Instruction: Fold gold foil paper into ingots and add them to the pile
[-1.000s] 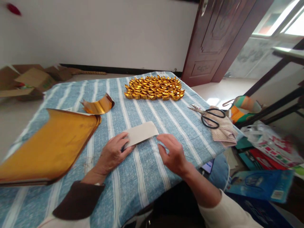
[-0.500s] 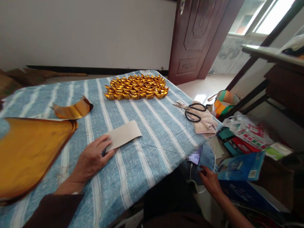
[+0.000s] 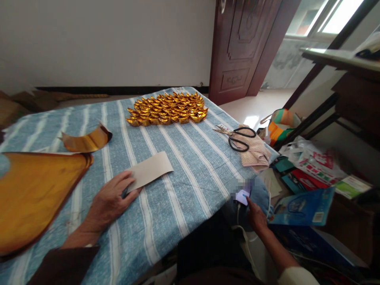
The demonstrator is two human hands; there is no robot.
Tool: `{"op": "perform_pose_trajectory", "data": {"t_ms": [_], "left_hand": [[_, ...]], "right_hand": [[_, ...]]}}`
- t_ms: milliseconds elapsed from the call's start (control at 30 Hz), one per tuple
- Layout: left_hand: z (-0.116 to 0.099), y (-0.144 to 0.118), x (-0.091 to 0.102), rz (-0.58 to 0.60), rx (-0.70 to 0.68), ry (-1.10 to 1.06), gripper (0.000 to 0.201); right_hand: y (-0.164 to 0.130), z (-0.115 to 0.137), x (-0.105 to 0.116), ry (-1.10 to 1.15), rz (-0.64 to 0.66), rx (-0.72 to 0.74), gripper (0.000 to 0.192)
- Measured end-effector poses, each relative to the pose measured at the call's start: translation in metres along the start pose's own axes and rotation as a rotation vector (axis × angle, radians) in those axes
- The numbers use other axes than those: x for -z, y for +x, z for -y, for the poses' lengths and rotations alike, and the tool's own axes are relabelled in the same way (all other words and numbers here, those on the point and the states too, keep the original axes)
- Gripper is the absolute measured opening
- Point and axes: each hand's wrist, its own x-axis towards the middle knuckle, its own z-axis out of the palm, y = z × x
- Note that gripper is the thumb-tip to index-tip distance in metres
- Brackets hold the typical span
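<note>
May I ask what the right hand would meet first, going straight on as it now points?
Most likely the phone: the right hand has a finger at its edge, though contact is unclear.

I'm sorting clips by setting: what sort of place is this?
Probably a room in a home: the striped tablecloth, the panelled wooden door and the plastic bag lying among boxes suggest it.
</note>
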Motion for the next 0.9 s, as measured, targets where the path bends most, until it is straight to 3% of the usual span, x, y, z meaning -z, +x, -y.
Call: {"op": "perform_pose_trajectory", "data": {"t_ms": [367, 567, 900], "left_hand": [[0.002, -0.003, -0.003, 0.007, 0.043, -0.04, 0.036], [0.003, -0.004, -0.004, 0.042, 0.136, -0.097, 0.034], [0.0, -0.003, -0.002, 0.042, 0.133, -0.119, 0.039]], "right_hand": [[0.005, 0.002, -0.003, -0.051, 0.0, 0.012, 0.063], [0.002, -0.003, -0.003, 0.023, -0.032, 0.005, 0.064], [0.008, -0.013, 0.002, 0.17, -0.034, 0.002, 0.065]]}}
